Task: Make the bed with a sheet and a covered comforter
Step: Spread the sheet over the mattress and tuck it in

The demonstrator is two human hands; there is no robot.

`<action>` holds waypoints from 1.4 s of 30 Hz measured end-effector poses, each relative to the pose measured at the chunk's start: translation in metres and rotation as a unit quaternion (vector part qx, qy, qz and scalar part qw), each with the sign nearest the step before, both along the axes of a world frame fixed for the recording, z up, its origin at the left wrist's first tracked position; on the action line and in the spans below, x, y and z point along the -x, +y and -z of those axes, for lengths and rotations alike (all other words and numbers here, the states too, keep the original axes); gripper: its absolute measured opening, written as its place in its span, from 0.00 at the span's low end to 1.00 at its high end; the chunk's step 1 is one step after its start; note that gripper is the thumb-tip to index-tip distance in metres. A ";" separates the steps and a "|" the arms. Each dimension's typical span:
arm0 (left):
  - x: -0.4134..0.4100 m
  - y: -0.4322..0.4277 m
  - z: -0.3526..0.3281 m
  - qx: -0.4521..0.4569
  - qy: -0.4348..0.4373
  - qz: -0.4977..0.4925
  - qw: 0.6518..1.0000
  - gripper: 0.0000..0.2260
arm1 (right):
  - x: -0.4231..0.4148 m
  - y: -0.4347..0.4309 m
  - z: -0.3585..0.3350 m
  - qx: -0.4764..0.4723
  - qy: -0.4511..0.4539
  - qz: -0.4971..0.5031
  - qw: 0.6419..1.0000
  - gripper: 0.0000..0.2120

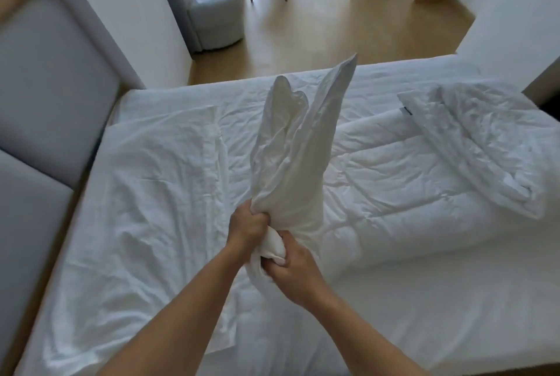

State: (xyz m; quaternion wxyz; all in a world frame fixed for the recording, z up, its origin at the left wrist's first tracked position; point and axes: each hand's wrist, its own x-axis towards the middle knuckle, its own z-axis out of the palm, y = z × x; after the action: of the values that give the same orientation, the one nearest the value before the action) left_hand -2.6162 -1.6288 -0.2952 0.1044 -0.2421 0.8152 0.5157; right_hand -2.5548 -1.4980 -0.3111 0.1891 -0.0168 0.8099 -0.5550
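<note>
Here, a wrinkled sheet is spread flat at left. Beside it, a bunched white cover is held upright, clenched by the left hand and right hand. The comforter is laid at right.

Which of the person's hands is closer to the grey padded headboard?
Left. The left hand grips the bunched white cloth on the side facing the headboard. The right hand grips the same cloth just beside it, on the side away from the headboard.
</note>
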 end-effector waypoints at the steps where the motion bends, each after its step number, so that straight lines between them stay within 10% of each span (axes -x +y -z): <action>1: -0.002 -0.020 -0.006 0.006 0.012 0.018 1.000 0.12 | -0.007 -0.021 -0.006 -0.024 0.004 0.023 0.999 0.21; 5: -0.013 -0.100 -0.022 0.047 0.036 0.082 0.995 0.10 | -0.029 -0.097 -0.022 -0.191 -0.026 0.092 0.977 0.49; 8: -0.028 -0.152 -0.029 0.063 0.046 0.106 0.991 0.10 | -0.027 -0.145 -0.034 -0.146 -0.196 0.061 0.968 0.62; 16: -0.033 -0.293 -0.071 0.062 0.083 0.059 0.993 0.08 | -0.011 -0.292 -0.069 -0.044 -0.091 -0.024 0.995 0.13; 28: -0.044 -0.446 -0.047 0.167 0.024 0.054 0.984 0.19 | -0.009 -0.444 -0.036 -0.082 -0.059 -0.134 0.986 0.18; 33: -0.088 -0.417 0.016 0.380 -0.134 0.226 0.887 0.29 | -0.028 -0.399 0.016 -0.249 -0.072 -0.237 0.936 0.25; 39: -0.148 -0.353 0.044 0.187 -0.154 0.310 0.919 0.19 | -0.028 -0.287 0.024 -0.386 0.020 -0.208 0.898 0.17; 42: -0.163 -0.316 0.043 0.228 -0.068 0.319 0.917 0.16 | -0.033 -0.224 0.017 -0.429 0.047 -0.142 0.891 0.15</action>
State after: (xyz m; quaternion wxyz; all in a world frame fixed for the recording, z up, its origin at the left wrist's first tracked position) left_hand -2.4534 -1.9447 -0.3381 0.2603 -0.0208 0.9356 0.2376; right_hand -2.5218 -1.7216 -0.3277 0.2160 -0.0751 0.9661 -0.1195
